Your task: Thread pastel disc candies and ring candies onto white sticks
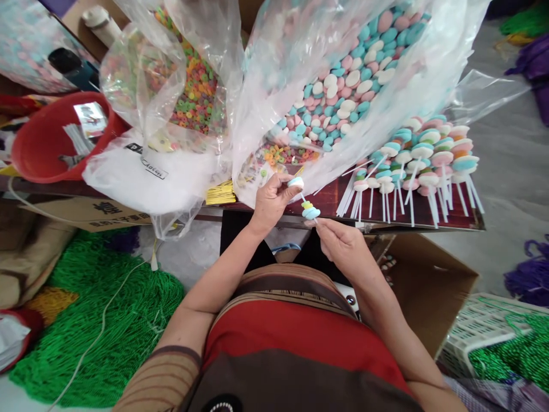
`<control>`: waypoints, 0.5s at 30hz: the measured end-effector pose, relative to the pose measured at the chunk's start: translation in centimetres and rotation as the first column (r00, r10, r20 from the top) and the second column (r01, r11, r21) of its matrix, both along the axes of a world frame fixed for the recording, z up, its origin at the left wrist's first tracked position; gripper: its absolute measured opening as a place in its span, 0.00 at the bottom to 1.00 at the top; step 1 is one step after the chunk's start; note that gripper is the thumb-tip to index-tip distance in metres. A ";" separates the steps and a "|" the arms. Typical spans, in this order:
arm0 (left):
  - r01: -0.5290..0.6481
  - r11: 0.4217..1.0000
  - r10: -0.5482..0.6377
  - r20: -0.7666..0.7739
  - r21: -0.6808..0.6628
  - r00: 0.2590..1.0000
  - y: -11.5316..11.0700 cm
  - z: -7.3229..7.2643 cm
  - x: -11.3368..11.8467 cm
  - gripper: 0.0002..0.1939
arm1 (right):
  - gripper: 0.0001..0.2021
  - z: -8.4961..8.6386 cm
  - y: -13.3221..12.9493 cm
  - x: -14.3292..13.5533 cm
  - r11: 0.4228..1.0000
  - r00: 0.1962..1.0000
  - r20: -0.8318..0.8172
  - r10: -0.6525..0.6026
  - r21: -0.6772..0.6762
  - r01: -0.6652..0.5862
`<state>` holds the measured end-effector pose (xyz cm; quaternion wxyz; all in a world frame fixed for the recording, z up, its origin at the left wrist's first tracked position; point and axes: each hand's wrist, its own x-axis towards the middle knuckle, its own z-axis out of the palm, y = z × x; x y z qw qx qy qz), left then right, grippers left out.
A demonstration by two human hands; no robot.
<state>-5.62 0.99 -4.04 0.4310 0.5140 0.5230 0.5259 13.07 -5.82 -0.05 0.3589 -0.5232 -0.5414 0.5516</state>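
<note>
Head view: the skewer (307, 205) is at the front edge of the table (325, 196), tilted, between the two hands. The left hand (273, 200) is clamped, thumb against fingers, on the white-and-blue top piece (295, 182). The right hand (341, 239) is clamped on the lower part of the stick (302, 196), just under the blue piece (311, 214). A yellow piece sits directly above the blue one; a short length of bare stick shows between it and the top piece. Whether the stick passes into the top piece cannot be told.

Handling: the skewer is probably very light. The pieces look soft and springy, with a matte surface that is unlikely to be slippery; hard pinching would probably dent or tear them. The stick looks thin, smooth and fairly stiff, and may bend or turn in the fingers under a sideways load.

Grip points: hold the stick low, close beneath the lowest piece, to limit bending. Hold a soft piece lightly by its rim, fingertips clear of the stick's line. Apply force along the stick only. Loaded skewers (429, 151) lie to the right, bare stick ends toward the person.
</note>
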 end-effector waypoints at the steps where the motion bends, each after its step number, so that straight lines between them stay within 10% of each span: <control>1: 0.002 1.000 -0.002 0.006 0.009 1.000 -0.1 -0.2 0.1 0.22 | 0.17 0.1 -0.1 0.0 1.000 1.000 -0.013 0.000 -0.022 0.000; 15: 0.122 0.877 0.119 -0.457 0.464 0.882 -0.7 -2.0 2.0 0.18 | 0.17 -0.8 -1.3 0.5 0.994 0.996 -0.021 -0.090 -0.056 0.088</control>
